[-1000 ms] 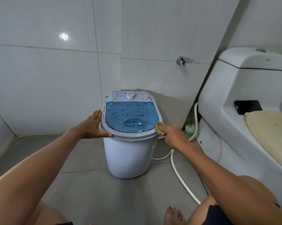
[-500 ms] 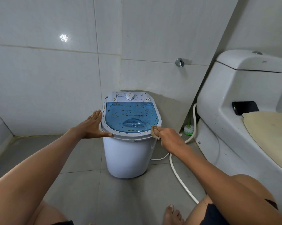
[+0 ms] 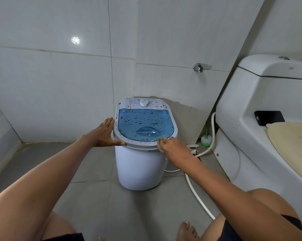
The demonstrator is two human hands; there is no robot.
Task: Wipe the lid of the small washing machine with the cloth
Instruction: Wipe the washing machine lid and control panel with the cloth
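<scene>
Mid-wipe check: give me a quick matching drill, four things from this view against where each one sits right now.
Things:
1. cloth
2. left hand
3. black phone
4. toilet brush

Places:
A. on the toilet, behind the seat cover
B. on the floor between washing machine and toilet
C. at the lid's front right rim, gripped by the right hand
D. flat against the washing machine's left rim

Pairs: 1-C, 2-D, 3-A, 4-B

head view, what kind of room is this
Most likely a home bathroom: a toilet stands on the right, a toilet brush sits by the tiled wall, and a wall tap sticks out above.
</scene>
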